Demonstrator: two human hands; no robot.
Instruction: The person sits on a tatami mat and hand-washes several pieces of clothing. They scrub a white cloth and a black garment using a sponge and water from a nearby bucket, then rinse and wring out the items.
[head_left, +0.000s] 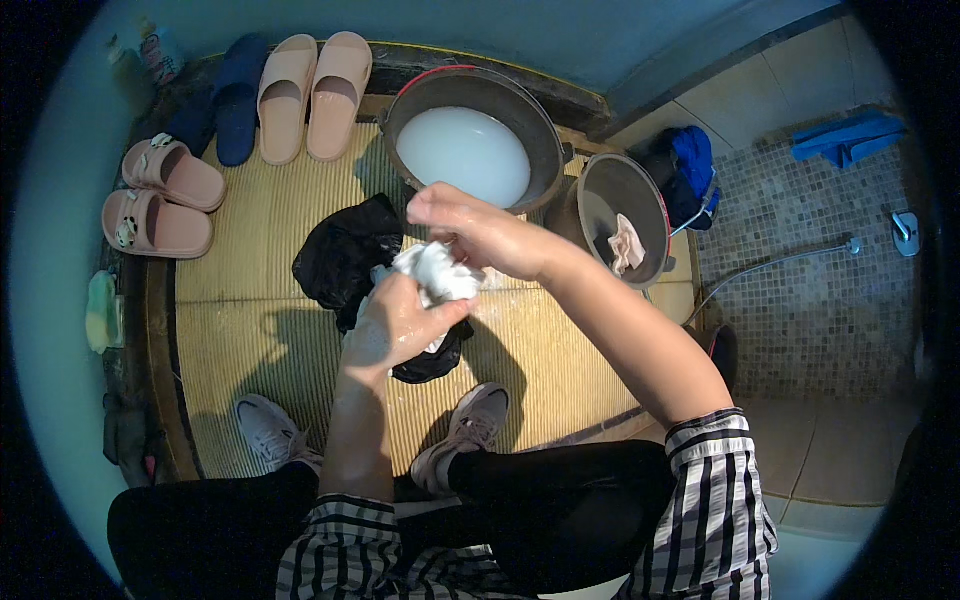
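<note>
My left hand (394, 319) grips a wet, bunched white cloth (442, 276) above the ribbed floor. Over the cloth's upper right side is my right hand (480, 229), blurred, its lower fingers at the cloth; whether they grip it is hidden. Black wet fabric (349, 251) lies on the floor to the left of my hands, and more black fabric (431, 364) shows below them. Just beyond my right hand stands a large dark bucket (551, 124) holding cloudy whitish water (463, 154). A smaller bucket (600, 176) to its right has a pale pink cloth (626, 244) inside.
Pink slides (169, 225), beige slides (337, 97) and dark blue slippers (238, 112) line the left and far left edges. Blue and black cloth (690, 169) sits behind the small bucket. A hose (780, 259) crosses the mosaic tiles at right. My shoes (480, 420) rest near the fabric.
</note>
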